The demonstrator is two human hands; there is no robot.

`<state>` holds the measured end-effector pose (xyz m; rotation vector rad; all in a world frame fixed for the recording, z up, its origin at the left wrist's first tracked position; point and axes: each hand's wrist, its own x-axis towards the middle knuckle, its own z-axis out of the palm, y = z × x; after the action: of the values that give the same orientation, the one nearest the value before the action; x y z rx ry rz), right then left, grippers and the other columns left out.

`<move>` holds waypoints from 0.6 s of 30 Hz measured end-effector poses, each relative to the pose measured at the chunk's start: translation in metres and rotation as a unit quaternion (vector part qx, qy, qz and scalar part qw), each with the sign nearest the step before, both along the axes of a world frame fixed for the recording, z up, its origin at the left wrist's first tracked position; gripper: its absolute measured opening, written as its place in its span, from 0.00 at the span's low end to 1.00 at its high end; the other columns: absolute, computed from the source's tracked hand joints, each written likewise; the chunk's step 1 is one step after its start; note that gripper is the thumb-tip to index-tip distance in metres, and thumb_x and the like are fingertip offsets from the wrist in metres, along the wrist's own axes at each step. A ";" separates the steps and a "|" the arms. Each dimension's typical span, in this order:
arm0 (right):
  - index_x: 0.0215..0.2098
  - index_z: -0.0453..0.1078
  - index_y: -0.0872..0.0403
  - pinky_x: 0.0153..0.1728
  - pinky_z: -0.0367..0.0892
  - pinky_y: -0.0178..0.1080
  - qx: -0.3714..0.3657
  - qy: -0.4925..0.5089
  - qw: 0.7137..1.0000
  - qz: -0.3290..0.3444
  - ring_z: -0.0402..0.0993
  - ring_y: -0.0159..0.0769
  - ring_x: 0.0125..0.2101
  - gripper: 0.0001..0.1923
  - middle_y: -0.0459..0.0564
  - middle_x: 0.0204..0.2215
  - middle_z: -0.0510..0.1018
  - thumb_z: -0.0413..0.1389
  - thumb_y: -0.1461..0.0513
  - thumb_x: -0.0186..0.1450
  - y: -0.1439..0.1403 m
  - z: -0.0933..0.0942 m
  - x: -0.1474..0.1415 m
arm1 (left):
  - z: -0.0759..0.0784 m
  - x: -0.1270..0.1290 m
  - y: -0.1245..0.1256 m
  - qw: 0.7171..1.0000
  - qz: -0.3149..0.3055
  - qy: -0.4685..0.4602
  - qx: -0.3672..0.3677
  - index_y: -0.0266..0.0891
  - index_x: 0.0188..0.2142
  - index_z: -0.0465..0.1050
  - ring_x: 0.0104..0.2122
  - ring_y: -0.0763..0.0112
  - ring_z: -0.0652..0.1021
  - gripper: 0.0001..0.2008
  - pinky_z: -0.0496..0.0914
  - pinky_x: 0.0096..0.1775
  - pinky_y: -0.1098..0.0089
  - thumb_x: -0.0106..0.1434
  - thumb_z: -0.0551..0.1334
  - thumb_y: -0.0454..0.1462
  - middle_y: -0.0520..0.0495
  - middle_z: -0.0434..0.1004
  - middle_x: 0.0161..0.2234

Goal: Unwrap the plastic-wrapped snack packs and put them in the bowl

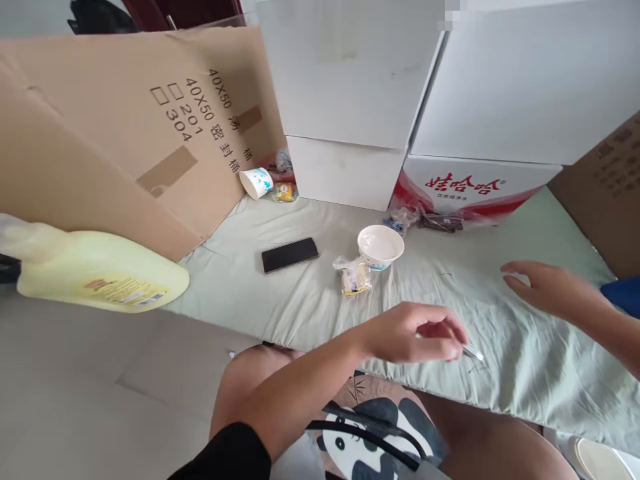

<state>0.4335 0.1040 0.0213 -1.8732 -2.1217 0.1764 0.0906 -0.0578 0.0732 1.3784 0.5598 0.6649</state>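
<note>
My left hand is closed in a pinch, low over the front part of the green cloth. Between its thumb and fingers is a small slim silvery object, its end sticking out to the right; its exact kind is unclear. To the right, my right hand hovers over the cloth with thumb and fingers apart and nothing between them. Beyond my left hand stand a white paper bowl and a small clear-wrapped packet that overlaps its lower left in view. A black phone lies flat farther left.
A tipped paper cup and a yellow wrapped snack lie by the brown cardboard box. White boxes rise at the back, with plastic-wrapped items before the red-lettered box. A pale yellow bottle is at left.
</note>
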 end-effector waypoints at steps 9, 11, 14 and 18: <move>0.35 0.75 0.47 0.35 0.71 0.44 0.194 -0.028 0.938 0.287 0.80 0.44 0.32 0.10 0.57 0.33 0.83 0.51 0.57 0.64 0.025 0.100 -0.288 | -0.057 -0.125 -0.002 0.911 -0.246 -0.259 -0.208 0.35 0.42 0.77 0.27 0.64 0.83 0.20 0.79 0.32 0.66 0.56 0.73 0.47 0.46 0.83 0.27; 0.41 0.76 0.50 0.37 0.72 0.43 0.181 -0.050 0.916 0.354 0.80 0.43 0.35 0.14 0.58 0.38 0.84 0.49 0.58 0.68 0.045 0.097 -0.363 | -0.066 -0.134 0.004 0.895 -0.251 -0.305 -0.205 0.35 0.41 0.76 0.26 0.63 0.83 0.21 0.78 0.31 0.65 0.54 0.74 0.47 0.45 0.83 0.27; 0.48 0.76 0.53 0.44 0.72 0.45 0.140 -0.106 0.905 0.388 0.80 0.47 0.45 0.17 0.58 0.48 0.83 0.48 0.64 0.68 0.081 0.081 -0.475 | -0.081 -0.139 0.010 0.886 -0.213 -0.356 -0.209 0.34 0.40 0.75 0.27 0.58 0.83 0.25 0.78 0.33 0.61 0.48 0.73 0.48 0.46 0.80 0.25; 0.57 0.74 0.58 0.54 0.70 0.47 0.093 -0.179 0.917 0.346 0.76 0.51 0.56 0.20 0.64 0.56 0.79 0.46 0.67 0.73 0.131 0.054 -0.595 | -0.110 -0.140 0.008 0.878 -0.124 -0.383 -0.258 0.29 0.48 0.76 0.30 0.62 0.81 0.32 0.76 0.37 0.63 0.47 0.69 0.48 0.46 0.78 0.29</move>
<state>-0.1610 0.2354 0.0757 -1.0360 -2.8568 -0.2324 -0.0489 -0.0494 -0.0363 0.5814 -0.0891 0.7191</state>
